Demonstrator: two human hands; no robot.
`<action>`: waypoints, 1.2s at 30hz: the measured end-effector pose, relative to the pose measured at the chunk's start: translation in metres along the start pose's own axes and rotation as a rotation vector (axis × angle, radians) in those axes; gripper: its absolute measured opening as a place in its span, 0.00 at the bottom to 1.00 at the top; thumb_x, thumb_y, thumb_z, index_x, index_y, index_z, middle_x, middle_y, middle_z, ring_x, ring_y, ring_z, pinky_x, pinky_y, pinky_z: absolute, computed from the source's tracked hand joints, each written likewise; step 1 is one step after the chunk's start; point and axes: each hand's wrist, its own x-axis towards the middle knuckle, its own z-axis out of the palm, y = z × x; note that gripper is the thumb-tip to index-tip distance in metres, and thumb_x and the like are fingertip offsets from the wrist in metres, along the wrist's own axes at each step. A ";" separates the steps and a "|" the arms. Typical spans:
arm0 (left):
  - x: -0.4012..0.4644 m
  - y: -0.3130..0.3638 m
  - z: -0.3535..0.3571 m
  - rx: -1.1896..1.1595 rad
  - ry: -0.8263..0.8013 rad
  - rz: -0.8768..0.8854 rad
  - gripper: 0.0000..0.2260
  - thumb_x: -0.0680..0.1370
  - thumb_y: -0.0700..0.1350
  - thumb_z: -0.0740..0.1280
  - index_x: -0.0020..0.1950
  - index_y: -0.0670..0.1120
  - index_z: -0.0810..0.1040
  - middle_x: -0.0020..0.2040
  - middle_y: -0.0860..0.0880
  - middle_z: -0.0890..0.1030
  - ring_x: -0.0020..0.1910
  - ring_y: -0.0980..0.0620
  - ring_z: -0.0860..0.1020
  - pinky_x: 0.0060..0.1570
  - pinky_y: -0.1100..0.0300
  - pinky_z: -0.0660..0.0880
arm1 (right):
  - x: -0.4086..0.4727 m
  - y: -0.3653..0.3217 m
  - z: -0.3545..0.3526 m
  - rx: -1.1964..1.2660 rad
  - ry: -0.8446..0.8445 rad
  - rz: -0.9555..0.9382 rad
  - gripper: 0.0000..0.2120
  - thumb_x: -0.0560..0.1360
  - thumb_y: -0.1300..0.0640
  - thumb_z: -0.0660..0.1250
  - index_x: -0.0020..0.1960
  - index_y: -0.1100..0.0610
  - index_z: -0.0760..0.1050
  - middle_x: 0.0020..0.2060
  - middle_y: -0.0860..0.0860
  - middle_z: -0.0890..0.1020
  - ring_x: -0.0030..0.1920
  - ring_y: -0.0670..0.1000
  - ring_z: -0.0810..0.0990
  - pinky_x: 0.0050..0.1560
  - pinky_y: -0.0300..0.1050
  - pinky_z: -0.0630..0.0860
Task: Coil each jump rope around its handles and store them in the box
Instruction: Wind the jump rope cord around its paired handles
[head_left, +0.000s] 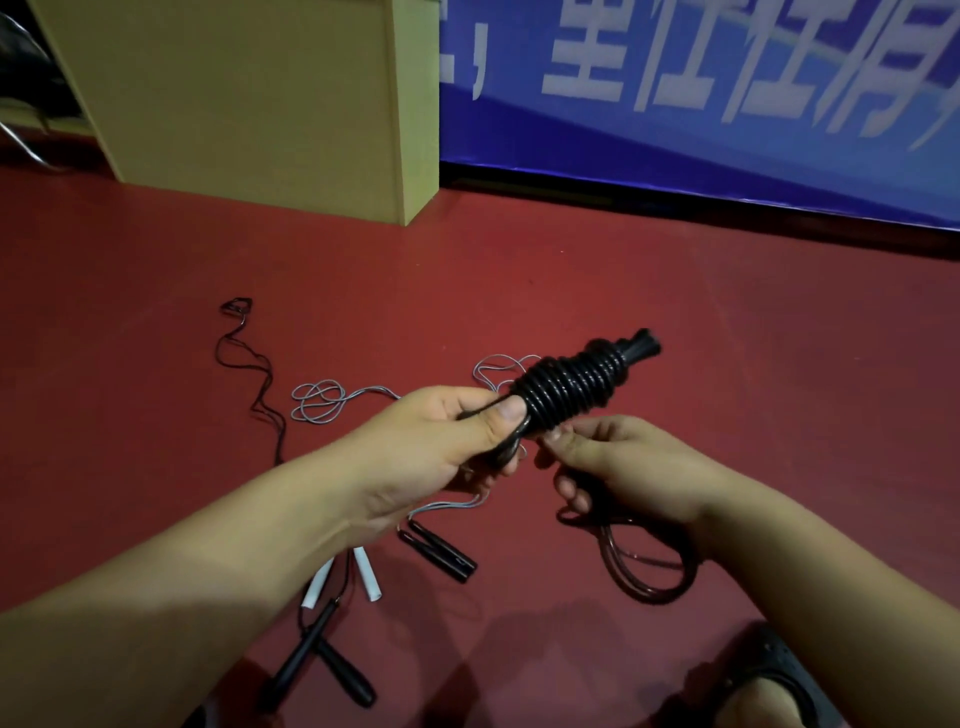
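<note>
Jump rope (571, 384), black and tightly coiled round its handles, points toward two o'clock above the red floor (675, 291). The left hand (441, 447) clamps its near end, thumb pressed on top. The right hand (623, 467) pinches the loose cord by the coil, slack looping down at five o'clock. The box (249, 93) stands at eleven o'clock.

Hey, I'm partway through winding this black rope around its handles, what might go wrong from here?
The coil may loosen if the left hand eases its grip. The slack loop hanging from the right hand may kink or drag on the floor. The loose ropes lying below could snag it.
</note>
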 end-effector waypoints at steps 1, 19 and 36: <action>0.001 -0.001 0.001 0.021 0.053 -0.007 0.11 0.76 0.51 0.65 0.43 0.44 0.79 0.31 0.50 0.77 0.31 0.54 0.72 0.36 0.62 0.71 | 0.000 -0.001 0.001 0.011 -0.011 0.039 0.12 0.76 0.49 0.66 0.46 0.58 0.75 0.28 0.51 0.76 0.26 0.46 0.71 0.28 0.36 0.71; 0.014 -0.017 -0.023 0.192 0.517 -0.039 0.12 0.80 0.50 0.66 0.42 0.44 0.83 0.32 0.49 0.83 0.28 0.53 0.74 0.34 0.61 0.70 | -0.009 -0.010 0.015 0.189 -0.178 0.266 0.13 0.76 0.60 0.65 0.59 0.60 0.77 0.35 0.53 0.79 0.32 0.47 0.77 0.37 0.49 0.79; 0.023 -0.019 -0.032 0.271 0.776 0.142 0.14 0.79 0.52 0.67 0.37 0.46 0.82 0.39 0.40 0.84 0.30 0.50 0.71 0.36 0.58 0.67 | 0.001 -0.009 0.003 0.551 -0.082 0.219 0.17 0.66 0.65 0.67 0.54 0.58 0.78 0.38 0.56 0.82 0.26 0.46 0.75 0.25 0.37 0.74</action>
